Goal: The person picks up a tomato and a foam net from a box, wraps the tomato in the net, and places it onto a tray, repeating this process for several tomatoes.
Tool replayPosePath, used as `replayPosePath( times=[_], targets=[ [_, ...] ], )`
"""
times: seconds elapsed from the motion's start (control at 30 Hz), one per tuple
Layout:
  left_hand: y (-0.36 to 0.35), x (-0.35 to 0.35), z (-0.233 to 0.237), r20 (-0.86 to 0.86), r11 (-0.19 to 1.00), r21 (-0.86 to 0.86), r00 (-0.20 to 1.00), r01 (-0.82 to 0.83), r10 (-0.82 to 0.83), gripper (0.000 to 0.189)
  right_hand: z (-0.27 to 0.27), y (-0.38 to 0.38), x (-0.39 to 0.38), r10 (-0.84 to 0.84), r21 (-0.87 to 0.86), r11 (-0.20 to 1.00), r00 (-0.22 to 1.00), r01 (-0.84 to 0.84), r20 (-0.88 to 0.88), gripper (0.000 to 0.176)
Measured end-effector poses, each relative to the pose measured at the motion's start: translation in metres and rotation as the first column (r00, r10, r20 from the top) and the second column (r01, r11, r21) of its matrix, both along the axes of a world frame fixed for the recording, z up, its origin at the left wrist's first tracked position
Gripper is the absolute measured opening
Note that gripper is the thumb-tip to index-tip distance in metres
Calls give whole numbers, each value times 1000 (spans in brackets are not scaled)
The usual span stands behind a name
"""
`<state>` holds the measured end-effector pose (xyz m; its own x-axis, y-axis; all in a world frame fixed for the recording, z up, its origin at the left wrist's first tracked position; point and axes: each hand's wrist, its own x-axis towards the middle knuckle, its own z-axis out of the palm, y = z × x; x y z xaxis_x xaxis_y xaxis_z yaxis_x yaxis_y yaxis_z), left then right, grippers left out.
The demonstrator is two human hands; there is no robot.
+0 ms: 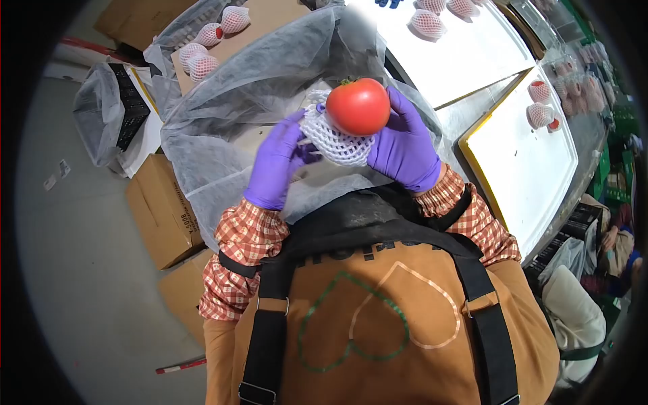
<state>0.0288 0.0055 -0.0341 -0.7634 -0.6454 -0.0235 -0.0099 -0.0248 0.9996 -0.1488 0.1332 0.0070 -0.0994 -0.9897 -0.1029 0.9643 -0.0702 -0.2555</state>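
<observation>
At the frame's upper centre, my right hand (403,145) curls its fingers around a glossy, round red tomato (359,108) with a green calyx (349,81), against a white foam net (335,143). My left hand (275,160) bends its fingers at the net's left edge; whether they pinch, I cannot tell.

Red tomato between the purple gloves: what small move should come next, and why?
Probably the left hand should ease the white foam net over the tomato. Most of the tomato looks bare, the net sits against its lower left, the right hand seems to steady it, and netted pieces nearby wear similar covers.
</observation>
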Motion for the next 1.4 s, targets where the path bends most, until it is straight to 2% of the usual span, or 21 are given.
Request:
replayPosePath(
  times=[0.03,0.07,0.1,0.13,0.23,0.27,0.37,0.5,0.57,0.63,0.67,0.7,0.77,0.87,0.9,0.97,1.03,1.07,1.17,1.3,1.4],
  targets=[
    [4,-2,-3,85,933,-314,984,174,-155,41,-4,1,-1,23,-98,995,999,-20,29,45],
    [9,-3,-5,88,934,-310,984,176,-157,41,-7,2,-2,48,-197,980,997,-36,57,45],
    [18,-9,8,-90,955,232,981,187,-171,42,-8,3,-2,47,-194,980,997,-35,61,45],
    [25,-14,14,-244,679,696,966,234,-83,43,-10,3,-2,61,-93,994,997,-56,47,45],
    [25,-17,8,-240,814,516,957,266,-160,42,-11,6,-2,100,17,995,995,-100,15,45],
    [22,-19,7,-276,688,682,958,248,-72,43,-12,7,-3,118,26,993,993,-117,-13,45],
    [11,-19,6,-347,546,775,936,318,-53,41,-23,9,-11,160,22,987,987,-161,26,45],
    [12,-17,2,-399,465,777,903,424,-157,44,-32,15,-15,188,-25,982,980,-187,59,51],
    [12,-18,0,-401,621,695,912,362,-83,54,-35,10,-14,274,-245,935,961,-255,47,62],
    [10,-21,24,-439,757,554,894,347,-89,69,-15,6,-15,259,-25,958,895,-287,-364,71],
    [4,-16,25,-355,787,549,931,281,-85,70,-10,-1,-14,307,97,951,853,-295,-422,77],
    [-2,-11,29,-268,814,540,960,213,-74,72,-7,-7,-11,281,17,956,895,-294,-347,74],
    [-2,-7,37,-217,898,435,976,63,36,72,-3,-16,-11,291,97,953,787,-286,-544,68],
    [-2,-2,54,-55,942,-30,942,-333,331,63,3,-35,1,215,169,976,643,-134,-735,64],
    [0,-2,62,-62,940,-41,940,-339,337,63,4,-42,6,147,143,988,569,-51,-809,63],
    [4,0,73,-21,744,-658,991,-116,136,64,3,-51,14,97,127,991,481,31,-871,63],
    [3,-1,74,110,796,-605,988,-18,106,73,-5,-58,19,-49,17,988,404,157,-913,66],
    [0,-6,75,68,740,-668,985,-74,160,81,-4,-57,20,-25,71,988,592,139,-806,62],
    [-11,-12,70,119,601,-798,970,-35,214,102,-17,-50,13,-32,118,984,790,131,-613,57],
    [-23,-20,40,120,723,-689,992,51,44,100,-38,-42,11,-10,129,981,702,144,-712,55],
    [-29,-34,38,111,721,-690,994,70,10,99,-34,-42,7,-39,162,973,806,166,-590,55]
  ],
)
